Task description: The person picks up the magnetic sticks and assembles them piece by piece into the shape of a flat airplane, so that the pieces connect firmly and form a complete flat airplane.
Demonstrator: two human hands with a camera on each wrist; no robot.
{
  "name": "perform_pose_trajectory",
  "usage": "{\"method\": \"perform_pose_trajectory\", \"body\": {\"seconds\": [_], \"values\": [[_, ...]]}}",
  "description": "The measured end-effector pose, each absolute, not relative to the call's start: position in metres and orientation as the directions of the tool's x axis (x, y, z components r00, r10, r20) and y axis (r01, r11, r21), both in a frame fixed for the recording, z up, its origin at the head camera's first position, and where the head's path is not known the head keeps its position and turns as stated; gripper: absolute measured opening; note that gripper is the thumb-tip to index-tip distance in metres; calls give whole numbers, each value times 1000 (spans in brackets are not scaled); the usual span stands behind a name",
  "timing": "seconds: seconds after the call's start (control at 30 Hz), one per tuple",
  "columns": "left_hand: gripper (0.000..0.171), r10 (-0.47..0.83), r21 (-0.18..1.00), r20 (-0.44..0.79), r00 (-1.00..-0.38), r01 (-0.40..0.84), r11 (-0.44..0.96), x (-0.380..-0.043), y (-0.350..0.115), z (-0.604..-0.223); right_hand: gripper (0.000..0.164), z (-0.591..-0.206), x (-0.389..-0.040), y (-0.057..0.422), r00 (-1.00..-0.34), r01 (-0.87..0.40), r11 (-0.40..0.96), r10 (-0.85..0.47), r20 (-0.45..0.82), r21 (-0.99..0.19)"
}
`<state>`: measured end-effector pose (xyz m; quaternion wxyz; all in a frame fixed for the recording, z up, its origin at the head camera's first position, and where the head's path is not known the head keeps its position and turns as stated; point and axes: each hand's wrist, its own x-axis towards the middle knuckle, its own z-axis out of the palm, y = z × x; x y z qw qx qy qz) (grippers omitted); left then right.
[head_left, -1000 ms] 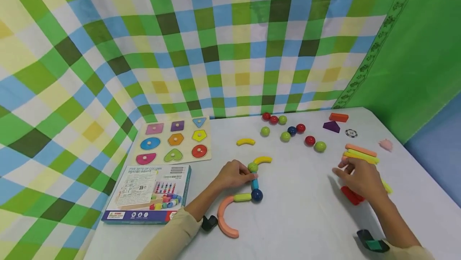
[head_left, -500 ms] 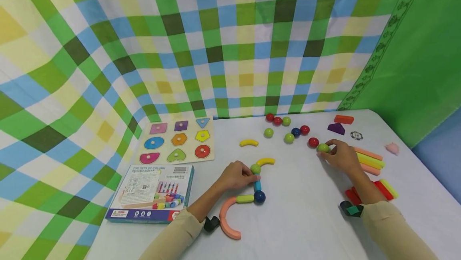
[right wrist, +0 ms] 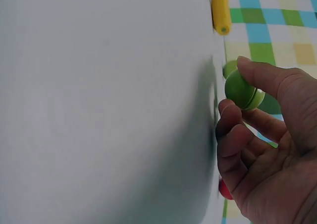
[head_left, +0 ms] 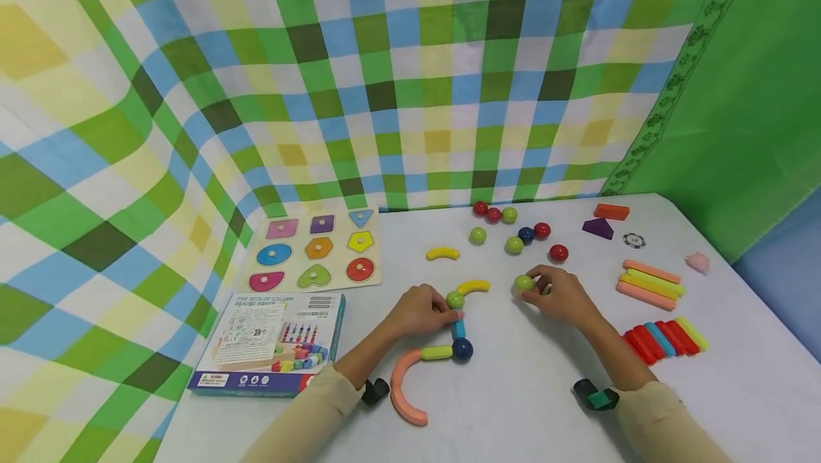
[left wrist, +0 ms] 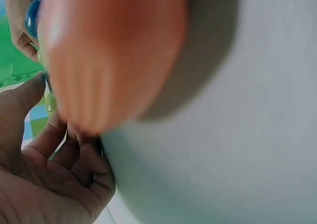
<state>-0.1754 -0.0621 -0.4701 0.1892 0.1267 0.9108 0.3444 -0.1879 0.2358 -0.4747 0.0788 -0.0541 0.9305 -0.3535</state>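
My left hand pinches the blue stick between thumb and fingers. This stick joins a green ball above it to a dark blue ball below. From the green ball a yellow curved piece runs right; from the blue ball a light green stick leads left to salmon curved pieces. A salmon piece blurs large in the left wrist view, hiding what the fingertips hold. My right hand pinches another green ball with thumb and fingertips, right of the assembled figure.
Loose red, green and blue balls lie at the back. Sticks rest in two rows, salmon and yellow and red, blue and green, at right. A shape puzzle board and a toy box occupy the left.
My right hand moved from the stick rows to the loose balls, took a green ball and carried it left and toward the figure. The left hand stayed at the blue stick.
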Motion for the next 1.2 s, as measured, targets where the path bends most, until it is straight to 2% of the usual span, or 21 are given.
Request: {"method": "perform_pose_trajectory", "body": {"seconds": [0.13, 0.3, 0.4, 0.63, 0.83, 1.2], "values": [[33, 346, 664, -231, -909, 112, 739, -182, -63, -468, 43, -485, -186, 228, -980, -60, 722, -175, -99, -689], [41, 279, 583, -194, -941, 118, 804, -197, -54, -470, 41, -488, -184, 218, -976, -78, 687, -200, -84, -723], [46, 293, 547, -187, -938, 149, 824, -206, -45, -470, 38, -490, -183, 212, -974, -83, 677, -210, -84, -732], [35, 302, 519, -226, -926, 148, 842, -213, -31, -466, 35, -491, -181, 203, -975, -78, 662, -207, -81, -746], [24, 272, 553, -229, -935, 105, 826, -214, -27, -466, 35, -490, -179, 202, -979, -61, 676, -186, -90, -734], [23, 298, 640, -221, -929, 92, 763, -215, -25, -466, 37, -488, -178, 207, -979, -81, 664, -193, -66, -744]]}}
